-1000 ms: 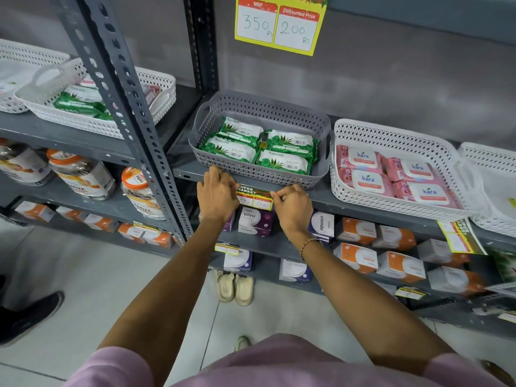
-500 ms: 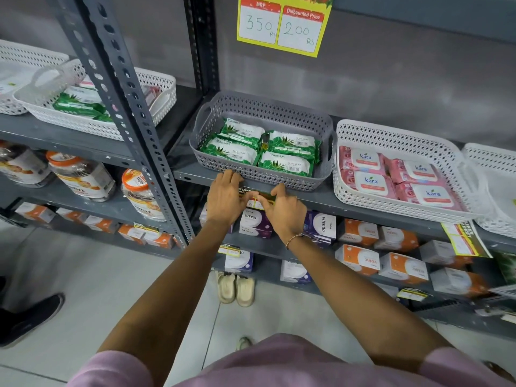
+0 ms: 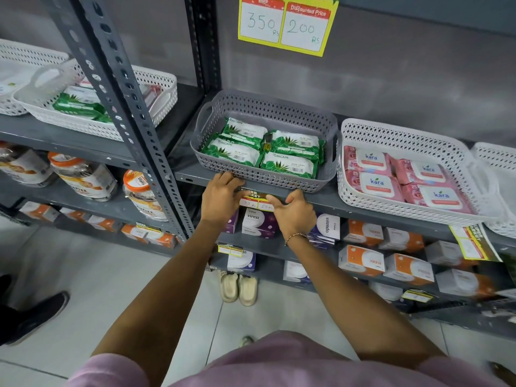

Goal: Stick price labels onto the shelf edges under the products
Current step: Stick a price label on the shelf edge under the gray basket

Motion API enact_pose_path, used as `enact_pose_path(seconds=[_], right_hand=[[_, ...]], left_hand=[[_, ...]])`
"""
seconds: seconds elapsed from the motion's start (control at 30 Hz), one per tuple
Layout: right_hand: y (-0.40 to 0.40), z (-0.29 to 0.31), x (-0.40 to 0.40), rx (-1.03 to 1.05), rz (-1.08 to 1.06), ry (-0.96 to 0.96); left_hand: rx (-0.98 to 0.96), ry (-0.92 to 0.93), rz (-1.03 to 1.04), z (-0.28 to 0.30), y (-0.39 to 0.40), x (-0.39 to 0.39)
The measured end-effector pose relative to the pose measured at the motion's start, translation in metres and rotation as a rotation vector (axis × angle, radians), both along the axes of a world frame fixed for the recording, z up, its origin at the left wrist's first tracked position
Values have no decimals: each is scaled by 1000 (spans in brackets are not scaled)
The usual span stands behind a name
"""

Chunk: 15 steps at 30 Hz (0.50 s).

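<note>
Grey painted steel is what you are working on: the front lip of the grey metal shelf edge (image 3: 363,203), directly under the grey perforated plastic basket (image 3: 265,113) holding 4 green Origami aloe wipe packs (image 3: 261,148). Your yellow, green and red paper price label (image 3: 255,198) lies flat along that lip between your hands, with 2 white price boxes showing. Your left hand (image 3: 222,198) covers the label's left end with its fingers curled up onto the lip and touching the basket's lower wall; your right hand (image 3: 293,212) is loosely fisted at the right end, thumb laid across the label's corner and fingers hooked over the lip. Neither hand is gripping anything; both are pressing. You look to be at the sticking-down step for this basket, close to finished. Next, run your thumbs outward along the paper so both ends seat, then let go and check it stays level. Under the white perforated plastic basket (image 3: 371,129) of pink Kara packs (image 3: 405,180) a similar label (image 3: 472,243) hangs crooked and may need attention.
</note>
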State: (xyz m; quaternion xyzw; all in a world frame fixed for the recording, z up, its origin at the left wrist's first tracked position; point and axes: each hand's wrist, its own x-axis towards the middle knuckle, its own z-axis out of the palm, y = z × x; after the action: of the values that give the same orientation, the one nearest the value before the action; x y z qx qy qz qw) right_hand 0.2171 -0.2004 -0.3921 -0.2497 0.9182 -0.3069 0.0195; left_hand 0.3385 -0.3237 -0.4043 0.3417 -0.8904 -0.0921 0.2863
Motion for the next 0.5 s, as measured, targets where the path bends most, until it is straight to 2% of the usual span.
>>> enact_pose_path(seconds=[0.13,0.27,0.37,0.5], right_hand=[[4,-3,-6,-65,-48,-107],[7,-4,-8,-140,-9,-169],[12,-1,-11,-46,124,-13],[10,4,-5,158,222,267]], left_hand=[[83,66,-24,4,-4,3],[156,71,-56,-2,-9,6],[95,34,-76,1,-5,7],[-90,-135,-12,3,13,-3]])
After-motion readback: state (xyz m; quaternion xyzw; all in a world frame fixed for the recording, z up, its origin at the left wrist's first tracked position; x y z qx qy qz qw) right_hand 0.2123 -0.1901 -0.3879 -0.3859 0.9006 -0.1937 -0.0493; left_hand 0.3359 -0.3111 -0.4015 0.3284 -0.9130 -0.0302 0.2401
